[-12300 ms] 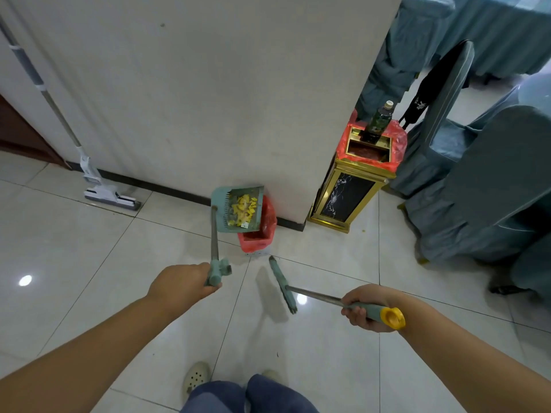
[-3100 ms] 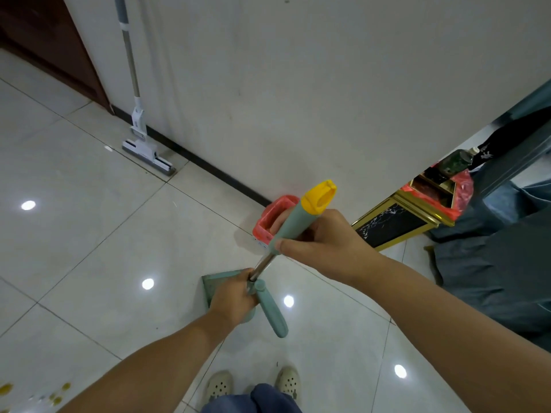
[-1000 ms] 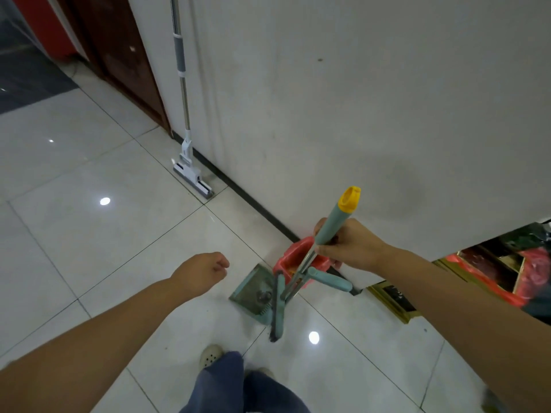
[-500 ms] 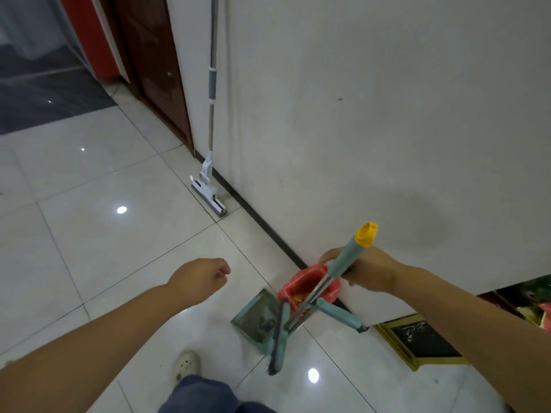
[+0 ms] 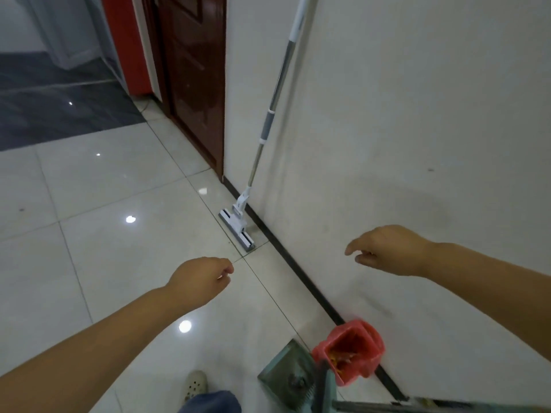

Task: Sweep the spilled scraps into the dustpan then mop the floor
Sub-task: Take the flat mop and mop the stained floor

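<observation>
Both hands are free of tools. The left hand (image 5: pixel 202 278) hangs over the pale tiled floor (image 5: pixel 98 210), fingers loosely curled under with the thumb against them, holding nothing. The right hand (image 5: pixel 387 251) is held out in front of the white wall (image 5: pixel 417 114), fingers relaxed and slack, the forefinger stretched furthest to the left, and it too holds nothing.

The flat mop (image 5: pixel 237 229) stands well ahead of both hands; its white head rests on the tiles just beside the black skirting strip (image 5: pixel 298 263); its metal handle, with a grey sleeve partway up, leans against the wall and runs out of the top of the view. Neither hand touches it.

The green dustpan (image 5: pixel 289 372) sits at the bottom edge, tipped up, its back facing the camera; it touches a small bin with a red liner (image 5: pixel 350 354), which stands against the skirting. Yellow-orange scraps (image 5: pixel 343 359) show inside the liner, though they are blurred. A teal upright part crosses in front of the pan; a grey pole (image 5: pixel 387 408) lies along the bottom edge to the right, too blurred to tell what it belongs to.

To the left of the mop there is a dark brown door (image 5: pixel 193 70), then a red panel (image 5: pixel 125 40); beyond them the floor turns to dark grey tiles (image 5: pixel 59 111). At the bottom, a pale perforated shoe (image 5: pixel 195 384) and a blue trouser leg (image 5: pixel 211 402) show between the arms.
</observation>
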{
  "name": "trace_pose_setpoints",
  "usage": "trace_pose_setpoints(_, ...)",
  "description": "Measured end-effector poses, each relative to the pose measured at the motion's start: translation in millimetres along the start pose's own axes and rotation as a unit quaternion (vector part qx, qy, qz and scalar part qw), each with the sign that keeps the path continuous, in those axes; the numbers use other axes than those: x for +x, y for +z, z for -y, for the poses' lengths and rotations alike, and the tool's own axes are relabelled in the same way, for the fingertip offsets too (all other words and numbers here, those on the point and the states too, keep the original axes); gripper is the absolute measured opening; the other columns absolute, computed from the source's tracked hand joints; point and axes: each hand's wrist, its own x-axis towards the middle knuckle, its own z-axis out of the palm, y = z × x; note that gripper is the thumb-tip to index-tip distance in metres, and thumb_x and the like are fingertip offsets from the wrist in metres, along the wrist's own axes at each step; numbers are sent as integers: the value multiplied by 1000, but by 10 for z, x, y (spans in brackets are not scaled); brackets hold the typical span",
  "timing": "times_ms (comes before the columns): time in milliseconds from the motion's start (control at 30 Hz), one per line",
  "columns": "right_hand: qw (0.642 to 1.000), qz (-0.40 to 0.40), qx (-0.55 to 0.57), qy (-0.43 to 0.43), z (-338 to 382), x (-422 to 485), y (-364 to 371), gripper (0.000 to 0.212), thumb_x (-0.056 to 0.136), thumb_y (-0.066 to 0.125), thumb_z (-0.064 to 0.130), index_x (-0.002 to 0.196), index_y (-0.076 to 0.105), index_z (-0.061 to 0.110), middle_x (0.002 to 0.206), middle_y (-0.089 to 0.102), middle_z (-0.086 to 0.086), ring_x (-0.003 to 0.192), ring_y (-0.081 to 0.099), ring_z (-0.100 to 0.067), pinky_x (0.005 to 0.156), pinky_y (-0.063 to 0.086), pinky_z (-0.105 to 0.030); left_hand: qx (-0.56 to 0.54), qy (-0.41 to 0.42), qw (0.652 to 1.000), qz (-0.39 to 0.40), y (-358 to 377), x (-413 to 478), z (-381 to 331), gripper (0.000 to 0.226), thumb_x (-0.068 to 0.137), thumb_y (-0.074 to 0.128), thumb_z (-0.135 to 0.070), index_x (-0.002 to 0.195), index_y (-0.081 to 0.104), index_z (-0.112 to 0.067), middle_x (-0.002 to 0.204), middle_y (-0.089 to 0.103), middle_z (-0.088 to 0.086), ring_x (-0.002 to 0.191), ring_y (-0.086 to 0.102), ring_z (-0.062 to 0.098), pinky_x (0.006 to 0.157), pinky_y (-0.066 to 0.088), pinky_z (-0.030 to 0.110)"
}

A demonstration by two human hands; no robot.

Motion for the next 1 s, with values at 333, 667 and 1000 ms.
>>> trace_pose_setpoints(333,994,-65,91,-18,458,1870,-599,33,98,45,30,128,58,28,116,66,1,105,59,-18,86,45,-28,-45,-64,996,-36,-787,961,1028,30,95,47,-28,121,60,-20,109,68,-2,93,62,13,73,43,17)
trace_pose_setpoints(667,992,-42,83,-80,-425,3790,-1069,32,97,46,31,125,61,27,115,68,-1,102,61,-20,85,48,-31,-38,-173,980,-88,-1284,2391,1428,29,96,46,-30,120,59,-23,110,67,-3,91,59,12,71,37,18)
trace_pose_setpoints(1000,975,-46,-138,-166,-1460,5883,-1728,31,95,46,28,120,60,15,117,61,-7,108,56,-26,82,44,-34,-110,-297,940,-128,-1661,3671,1462,28,95,49,-30,120,60,-24,108,67,-4,87,57,11,70,39,20)
